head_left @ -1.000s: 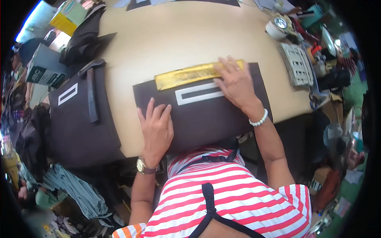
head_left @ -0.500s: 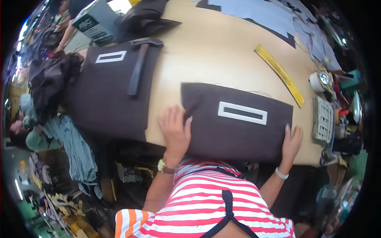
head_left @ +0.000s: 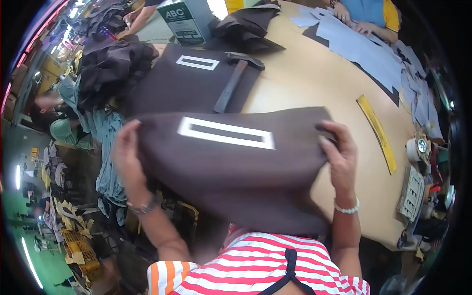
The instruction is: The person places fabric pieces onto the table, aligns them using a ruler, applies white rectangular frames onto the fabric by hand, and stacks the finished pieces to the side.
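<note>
A dark brown fabric piece (head_left: 236, 169) hangs between my two hands, lifted above the table's front edge and blurred by motion. On its upper part is a white rectangular frame (head_left: 221, 132) with a dark slot. My left hand (head_left: 129, 155) is closed on the upper left corner of the fabric. At the upper right edge, my right hand (head_left: 340, 152) pinches the cloth between thumb and fingers. Behind it lies a dark fabric stack (head_left: 164, 88) whose top piece bears a similar white frame (head_left: 197, 62). A hammer (head_left: 232, 86) rests on that stack.
A yellow ruler-like strip (head_left: 376, 132) lies on the table (head_left: 295, 73). Pale pattern sheets (head_left: 361, 46) cover its far right, near another person's hands (head_left: 355, 23). An ABC-labelled can (head_left: 184, 22) and crumpled dark cloth (head_left: 246, 24) stand behind the stack. A clock-like dial (head_left: 420, 146) sits right.
The fabric piece that lay flat on the table is now raised and moved left, held in both hands. My view has turned left, and another person's hands now show at the far side.
</note>
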### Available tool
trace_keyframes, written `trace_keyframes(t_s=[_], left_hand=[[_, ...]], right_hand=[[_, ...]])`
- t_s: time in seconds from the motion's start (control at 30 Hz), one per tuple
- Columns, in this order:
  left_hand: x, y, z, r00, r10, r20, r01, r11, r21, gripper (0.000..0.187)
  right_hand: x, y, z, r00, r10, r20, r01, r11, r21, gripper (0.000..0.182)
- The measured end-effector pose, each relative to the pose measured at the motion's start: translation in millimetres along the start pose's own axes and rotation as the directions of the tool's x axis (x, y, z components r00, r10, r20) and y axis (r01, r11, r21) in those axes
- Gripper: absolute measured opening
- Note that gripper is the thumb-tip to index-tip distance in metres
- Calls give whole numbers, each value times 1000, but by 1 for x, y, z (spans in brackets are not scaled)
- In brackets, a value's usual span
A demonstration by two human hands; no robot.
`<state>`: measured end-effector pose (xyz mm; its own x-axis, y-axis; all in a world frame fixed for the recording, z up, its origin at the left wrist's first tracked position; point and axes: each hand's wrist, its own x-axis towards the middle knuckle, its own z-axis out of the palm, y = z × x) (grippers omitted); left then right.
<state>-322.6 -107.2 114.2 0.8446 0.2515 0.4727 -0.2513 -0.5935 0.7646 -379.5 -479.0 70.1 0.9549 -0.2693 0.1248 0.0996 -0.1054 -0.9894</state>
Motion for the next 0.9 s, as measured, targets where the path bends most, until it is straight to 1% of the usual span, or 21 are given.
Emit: trace_keyframes(t_s=[0.03, 0.07, 0.1, 0.13, 0.17, 0.2, 0.23, 0.27, 0.3, 0.37, 0.4, 0.43, 0.47, 0.53, 0.6, 0.63, 0.67, 0.73, 0.77, 0.87, 0.9], left_hand=[[29, -14, -18, 997, 72, 16, -73, 995, 63, 23], [59, -17, -30, 995, 93, 36, -97, 987, 130, 24], [89, -26, -37, 976, 198, 84, -208, 971, 120, 26], [118, -35, -39, 950, 287, 120, -307, 928, 212, 28], [145, -44, -39, 941, 303, 153, -334, 907, 257, 30], [175, -66, -36, 920, 344, 186, -382, 894, 233, 31], [199, -82, -28, 905, 362, 224, -407, 890, 204, 34], [218, -100, -17, 911, 363, 196, -411, 837, 361, 38], [231, -110, -2, 909, 363, 204, -417, 803, 425, 43], [258, -157, 49, 883, 393, 256, -466, 667, 581, 51], [260, -165, 68, 888, 382, 254, -455, 655, 604, 50], [259, -168, 85, 897, 338, 287, -442, 644, 624, 48], [266, -187, 102, 889, 338, 309, -456, 598, 659, 47], [263, -199, 131, 923, 250, 291, -384, 624, 680, 42], [262, -205, 151, 931, 194, 308, -363, 578, 731, 36], [262, -209, 158, 932, 191, 308, -360, 586, 726, 32], [264, -212, 162, 930, 168, 326, -362, 555, 748, 32], [263, -209, 169, 927, 125, 354, -367, 495, 787, 32], [264, -207, 172, 927, 39, 373, -347, 467, 813, 35], [266, -216, 175, 914, -8, 406, -367, 414, 833, 44], [267, -214, 177, 912, -68, 405, -355, 367, 860, 48]], right_hand=[[13, -5, 22, 994, -82, 70, 80, 996, 36, 32], [26, -8, 42, 977, -165, 134, 156, 985, 74, 36], [39, -10, 57, 960, -199, 198, 202, 979, 3, 39], [52, -10, 71, 937, -229, 262, 255, 965, -68, 42], [65, -6, 89, 926, -286, 247, 313, 947, -74, 44], [78, 3, 105, 910, -343, 234, 369, 926, -81, 46], [90, 12, 118, 895, -384, 228, 421, 895, -147, 49], [102, 23, 129, 877, -424, 226, 469, 858, -211, 52], [112, 33, 138, 858, -462, 225, 511, 815, -273, 55], [135, 56, 148, 924, -294, 244, 358, 890, -283, 60], [142, 62, 149, 948, -202, 246, 270, 919, -287, 62], [145, 63, 148, 960, -133, 248, 207, 931, -301, 63], [148, 68, 147, 961, -132, 242, 206, 927, -313, 63], [154, 77, 149, 966, -132, 224, 202, 922, -329, 63], [154, 66, 150, 977, -52, 207, 107, 959, -263, 63], [156, 68, 150, 977, -59, 204, 111, 961, -252, 63], [157, 69, 150, 977, -66, 201, 115, 964, -241, 63], [165, 81, 150, 963, -177, 205, 229, 935, -270, 62], [169, 85, 149, 962, -171, 215, 229, 931, -284, 62], [167, 80, 155, 964, -136, 228, 206, 925, -320, 61], [167, 75, 157, 968, -122, 220, 192, 923, -333, 61]])
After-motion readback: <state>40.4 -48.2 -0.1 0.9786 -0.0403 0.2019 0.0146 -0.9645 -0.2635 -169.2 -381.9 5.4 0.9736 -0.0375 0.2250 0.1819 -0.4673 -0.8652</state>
